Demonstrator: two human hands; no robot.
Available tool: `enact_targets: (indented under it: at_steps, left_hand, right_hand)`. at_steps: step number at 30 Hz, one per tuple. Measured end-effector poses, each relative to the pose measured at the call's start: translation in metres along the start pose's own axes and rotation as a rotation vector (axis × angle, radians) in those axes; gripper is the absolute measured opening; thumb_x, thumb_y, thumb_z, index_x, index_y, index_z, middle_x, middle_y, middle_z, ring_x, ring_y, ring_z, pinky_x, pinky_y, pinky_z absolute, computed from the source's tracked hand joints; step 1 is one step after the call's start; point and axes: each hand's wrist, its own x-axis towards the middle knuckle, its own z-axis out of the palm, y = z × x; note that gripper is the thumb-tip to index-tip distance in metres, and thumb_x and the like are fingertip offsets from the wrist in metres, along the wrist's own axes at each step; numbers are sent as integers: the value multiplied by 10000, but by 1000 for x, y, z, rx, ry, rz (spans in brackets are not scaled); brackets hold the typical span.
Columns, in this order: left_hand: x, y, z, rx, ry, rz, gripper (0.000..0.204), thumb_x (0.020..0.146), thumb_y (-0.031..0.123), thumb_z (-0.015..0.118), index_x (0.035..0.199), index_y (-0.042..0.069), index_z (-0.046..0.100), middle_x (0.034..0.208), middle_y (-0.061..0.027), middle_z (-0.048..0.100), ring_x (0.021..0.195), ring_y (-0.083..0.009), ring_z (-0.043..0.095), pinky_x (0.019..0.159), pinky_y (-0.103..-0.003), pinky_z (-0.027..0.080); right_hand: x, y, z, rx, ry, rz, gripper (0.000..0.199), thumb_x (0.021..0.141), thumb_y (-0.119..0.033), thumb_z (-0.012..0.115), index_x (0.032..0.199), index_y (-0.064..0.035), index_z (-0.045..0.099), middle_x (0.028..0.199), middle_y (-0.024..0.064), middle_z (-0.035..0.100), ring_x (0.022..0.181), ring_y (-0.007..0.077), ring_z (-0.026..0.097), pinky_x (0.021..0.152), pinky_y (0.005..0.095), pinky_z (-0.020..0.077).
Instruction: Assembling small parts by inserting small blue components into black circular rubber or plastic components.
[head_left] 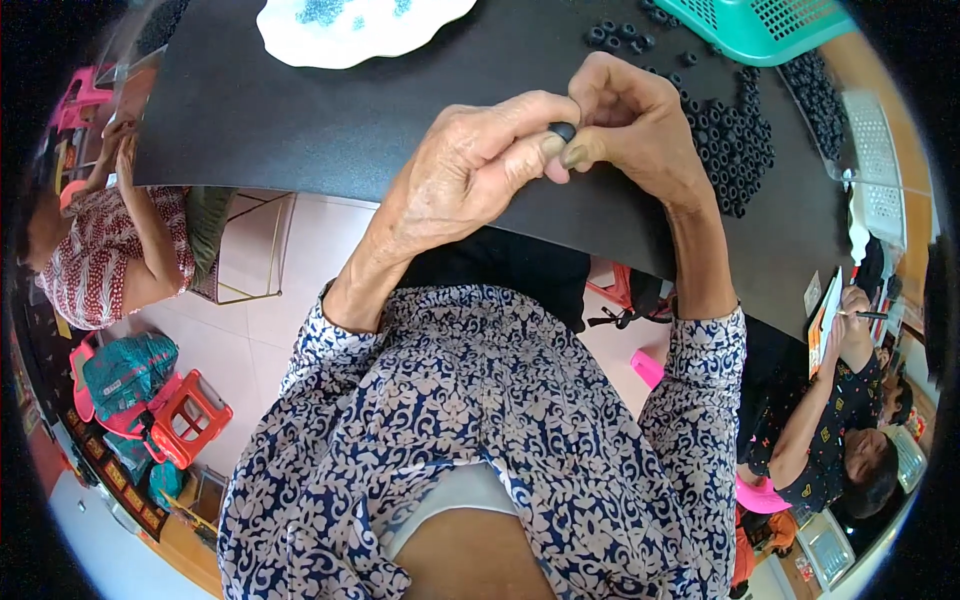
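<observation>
Counter [290,130]: I get bright, even light along it, with a dull sheen at its left end; the lens bows its near edge.
Plate [340,52], on the counter: glaring white to me, its surface detail nearly washed out.
Left grip [470,165] and right grip [640,130], above the counter: crisp in my feed, creases readable, soft shading between fingers.
Black rings [730,150], on the counter: dark on dark, yet I make out separate holes.
Floor [325,235], nearer than the counter: pale, low contrast.
Red stool [190,420], left of the counter's near side: tilted and stretched by the fisheye.
Outer rim, around the counter: smeared, then black with speckled noise.
</observation>
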Motion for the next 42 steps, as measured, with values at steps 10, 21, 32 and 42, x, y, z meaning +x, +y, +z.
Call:
enact_targets:
  at_steps: [10,21,32,42]
  left_hand:
    - [-8,-1,-8,-225,-3,-92,267,1000,177,464,1147,-19,569,862,-53,647,772,-107,586,711,-227,488]
    - [-4,0,-9,-270,-3,-115,241,986,156,477,1070,-32,602,866,-80,685,737,-100,576,709,-238,483]
    - [-3,16,-6,87,-52,-86,188,964,125,492,1016,-16,605,760,-66,661,698,-122,604,654,-255,485]
    - [-4,-3,-10,-418,-17,-209,280,969,180,508,1082,-56,609,762,-47,614,723,-100,576,697,-221,456]
  right_hand:
    - [-3,-1,8,17,16,-9,350,697,-46,812,955,-57,575,847,-34,566,765,46,557,682,187,466]
    - [-1,1,9,-80,49,-50,176,855,-117,684,979,-46,582,879,-12,575,752,61,547,689,196,458]
    - [-3,6,1,72,-82,-35,109,835,-14,665,921,-3,598,810,26,638,699,77,588,641,207,481]
    - [-12,-27,36,-611,157,-320,176,772,-58,724,929,7,674,716,68,639,604,95,586,545,250,481]
